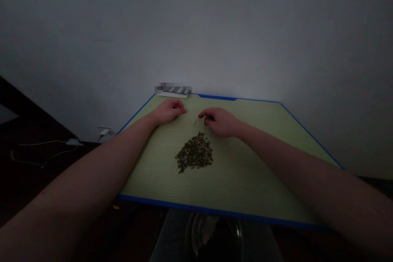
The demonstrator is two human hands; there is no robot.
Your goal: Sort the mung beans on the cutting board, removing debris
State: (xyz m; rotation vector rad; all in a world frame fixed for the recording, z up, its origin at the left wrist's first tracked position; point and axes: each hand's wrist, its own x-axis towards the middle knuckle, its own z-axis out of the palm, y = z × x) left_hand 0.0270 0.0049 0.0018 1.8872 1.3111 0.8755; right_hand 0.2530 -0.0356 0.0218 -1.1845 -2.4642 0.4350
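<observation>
A heap of small dark green beans (194,152) lies in the middle of a pale green board (248,172) with a blue edge. My left hand (168,111) rests near the far edge, its fingers curled and nothing visible in them. My right hand (219,122) lies to the right of it, above the heap, with its fingers curled over a small clear plastic piece (199,122). The piece sticks out past the fingertips toward my left hand. Both hands are apart from the heap.
A white packet (173,91) sits just past the board's far edge against a pale wall (196,28). A plug and white cable (73,142) lie on a dark surface at left. A glass bowl (215,233) sits below the near edge.
</observation>
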